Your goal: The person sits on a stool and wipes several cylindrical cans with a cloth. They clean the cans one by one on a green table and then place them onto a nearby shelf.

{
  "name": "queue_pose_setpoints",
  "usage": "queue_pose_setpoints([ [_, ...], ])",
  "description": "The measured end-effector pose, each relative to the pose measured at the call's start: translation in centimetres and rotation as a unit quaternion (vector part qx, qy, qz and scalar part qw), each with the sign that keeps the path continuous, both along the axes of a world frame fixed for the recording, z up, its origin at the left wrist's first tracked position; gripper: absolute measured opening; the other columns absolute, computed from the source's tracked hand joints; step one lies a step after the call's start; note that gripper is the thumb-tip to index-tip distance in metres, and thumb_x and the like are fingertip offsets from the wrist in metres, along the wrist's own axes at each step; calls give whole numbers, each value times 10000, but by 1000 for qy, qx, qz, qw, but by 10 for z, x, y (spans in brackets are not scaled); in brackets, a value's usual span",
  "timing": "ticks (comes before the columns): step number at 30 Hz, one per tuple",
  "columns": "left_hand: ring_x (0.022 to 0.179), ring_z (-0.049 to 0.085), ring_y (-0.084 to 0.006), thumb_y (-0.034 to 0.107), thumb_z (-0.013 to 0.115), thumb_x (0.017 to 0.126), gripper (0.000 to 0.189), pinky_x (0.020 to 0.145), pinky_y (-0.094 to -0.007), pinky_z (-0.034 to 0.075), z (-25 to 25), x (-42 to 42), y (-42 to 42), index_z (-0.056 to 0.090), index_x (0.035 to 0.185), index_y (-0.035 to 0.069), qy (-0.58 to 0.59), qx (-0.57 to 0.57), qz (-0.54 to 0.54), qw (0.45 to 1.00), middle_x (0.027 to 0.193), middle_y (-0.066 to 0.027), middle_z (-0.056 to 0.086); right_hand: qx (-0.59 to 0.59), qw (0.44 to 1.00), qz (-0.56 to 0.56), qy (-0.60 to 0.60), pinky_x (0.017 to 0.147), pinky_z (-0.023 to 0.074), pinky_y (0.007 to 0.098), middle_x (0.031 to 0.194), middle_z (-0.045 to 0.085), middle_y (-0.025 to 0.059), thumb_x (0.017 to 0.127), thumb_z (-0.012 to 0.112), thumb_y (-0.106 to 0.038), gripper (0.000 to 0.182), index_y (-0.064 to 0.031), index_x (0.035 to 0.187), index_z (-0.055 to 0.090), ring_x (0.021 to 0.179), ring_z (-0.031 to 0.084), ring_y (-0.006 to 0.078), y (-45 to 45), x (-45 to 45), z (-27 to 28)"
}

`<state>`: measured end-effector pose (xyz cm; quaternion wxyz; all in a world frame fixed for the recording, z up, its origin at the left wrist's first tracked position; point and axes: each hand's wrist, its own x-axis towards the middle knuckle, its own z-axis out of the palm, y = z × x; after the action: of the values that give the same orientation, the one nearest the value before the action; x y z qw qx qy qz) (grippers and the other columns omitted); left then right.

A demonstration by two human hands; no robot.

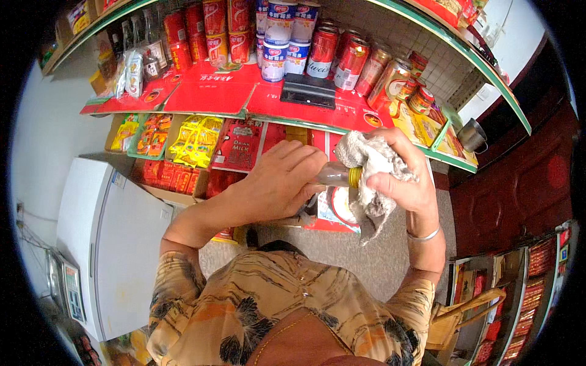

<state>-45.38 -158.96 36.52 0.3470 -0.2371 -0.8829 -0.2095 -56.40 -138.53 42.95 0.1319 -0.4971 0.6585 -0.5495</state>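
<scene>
My left hand (293,178) is closed around a small clear bottle (336,174), held sideways before my chest. A yellow cap (355,177) at the bottle's right end meets a crumpled, greyish-white cloth (366,158). In my right hand (405,176) the cloth is bunched between thumb and fingers, and its lower end hangs down. Most of the bottle's left part is hidden by my left fingers. Both hands are in front of the shelf's green front edge (293,124).
Above my hands, a red-covered shelf (206,91) carries several stacked cans (274,59), glass bottles (149,32) and a black flat object (307,90). Yellow snack packets (197,139) fill a box below. A white freezer (132,247) stands left; a wooden chair (446,322) stands lower right.
</scene>
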Motion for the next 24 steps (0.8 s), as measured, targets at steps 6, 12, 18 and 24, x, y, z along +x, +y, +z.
queue_pose_setpoints([
  [6,907,549,-374,210,621,824,445,787,-405,446,2,2,6,439,1174,5,-119,121,-75,983,1021,-197,538,-127,967,0,-221,729,446,227,907,606,29,828,596,-228,307,4,1027,575,820,559,83,-12,-9,-30],
  [12,980,585,-275,219,571,873,440,826,-354,451,-1,-8,19,414,1215,-9,-153,301,-118,934,1047,-177,562,-214,959,-108,-154,936,400,297,1110,564,110,844,599,-201,449,55,1203,517,1046,544,203,-5,5,-43],
  [18,936,597,-257,158,595,849,476,810,-353,465,-20,-20,26,385,1223,-49,-41,344,-100,933,1028,-175,565,-129,905,-315,255,912,395,372,1147,486,205,776,673,-166,499,31,1211,528,1064,487,303,-18,53,-37],
  [24,1037,537,-220,133,571,867,460,894,-331,421,-18,-17,20,377,1241,-52,-43,391,-148,908,1127,-155,520,-92,784,-422,447,871,419,389,1176,426,208,691,683,-72,469,-40,1151,594,1040,469,340,-38,81,-67],
])
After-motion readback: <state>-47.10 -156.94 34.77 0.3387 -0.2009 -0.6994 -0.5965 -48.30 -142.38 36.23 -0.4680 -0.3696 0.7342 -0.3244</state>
